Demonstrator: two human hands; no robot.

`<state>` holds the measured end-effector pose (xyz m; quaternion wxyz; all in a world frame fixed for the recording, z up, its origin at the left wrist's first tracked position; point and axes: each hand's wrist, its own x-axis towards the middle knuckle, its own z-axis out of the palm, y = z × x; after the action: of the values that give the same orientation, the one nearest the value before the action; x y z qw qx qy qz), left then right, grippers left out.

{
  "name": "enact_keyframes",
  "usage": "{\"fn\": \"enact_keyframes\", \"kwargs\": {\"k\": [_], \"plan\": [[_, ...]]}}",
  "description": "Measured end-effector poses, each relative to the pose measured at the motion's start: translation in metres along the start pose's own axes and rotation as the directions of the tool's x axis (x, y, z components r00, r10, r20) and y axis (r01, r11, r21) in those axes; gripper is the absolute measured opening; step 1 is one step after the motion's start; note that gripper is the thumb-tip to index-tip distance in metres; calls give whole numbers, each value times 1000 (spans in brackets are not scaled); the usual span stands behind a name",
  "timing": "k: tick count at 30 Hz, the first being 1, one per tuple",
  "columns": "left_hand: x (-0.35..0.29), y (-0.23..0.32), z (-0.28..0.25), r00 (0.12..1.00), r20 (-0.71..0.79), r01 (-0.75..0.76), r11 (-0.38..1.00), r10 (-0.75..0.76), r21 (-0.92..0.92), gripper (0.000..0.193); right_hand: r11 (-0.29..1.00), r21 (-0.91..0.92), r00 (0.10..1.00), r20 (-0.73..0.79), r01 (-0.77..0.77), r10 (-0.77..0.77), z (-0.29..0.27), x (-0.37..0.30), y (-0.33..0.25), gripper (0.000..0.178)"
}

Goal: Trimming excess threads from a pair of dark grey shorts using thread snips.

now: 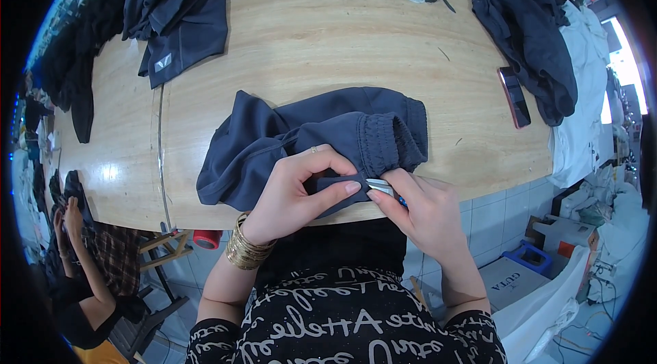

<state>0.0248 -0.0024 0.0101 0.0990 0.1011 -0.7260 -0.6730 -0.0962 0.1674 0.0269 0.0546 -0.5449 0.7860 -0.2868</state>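
Two holds: pinching navy garment (328,134) in left hand (301,182) | gripping metal snips (380,186) in right hand (428,210), just beside left hand | keep garment taut, snips shallow

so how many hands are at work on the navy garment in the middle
2: the left hand pinches the navy garment near its gathered cuff; the right hand holds snips there. Some fingers are hidden.
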Motion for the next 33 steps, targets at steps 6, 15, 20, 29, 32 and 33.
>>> {"fn": "enact_keyframes", "kwargs": {"k": [6,15,20,29,32,33], "plan": [[-1,-1,0,1000,2,17,1000,-17,-25,15,1000,0,1000,-17,17,-17,3,0,0,22],[-1,-4,-1,997,21,79,988,-77,-130,16,993,103,999,5,-51,50,0,0,-1,22],[-1,-3,0,991,33,136,974,-132,-180,15,979,159,991,-14,-130,134,-1,-1,-3,20],[-2,-6,0,984,84,176,929,-157,-326,13,997,71,999,-25,-35,37,-2,0,-5,24],[-1,-5,0,982,99,186,924,-161,-335,13,999,15,1000,11,-29,29,-2,1,-5,25],[-1,-6,0,983,96,179,925,-155,-336,12,1000,9,1000,6,-22,22,-2,1,-5,25]]}}
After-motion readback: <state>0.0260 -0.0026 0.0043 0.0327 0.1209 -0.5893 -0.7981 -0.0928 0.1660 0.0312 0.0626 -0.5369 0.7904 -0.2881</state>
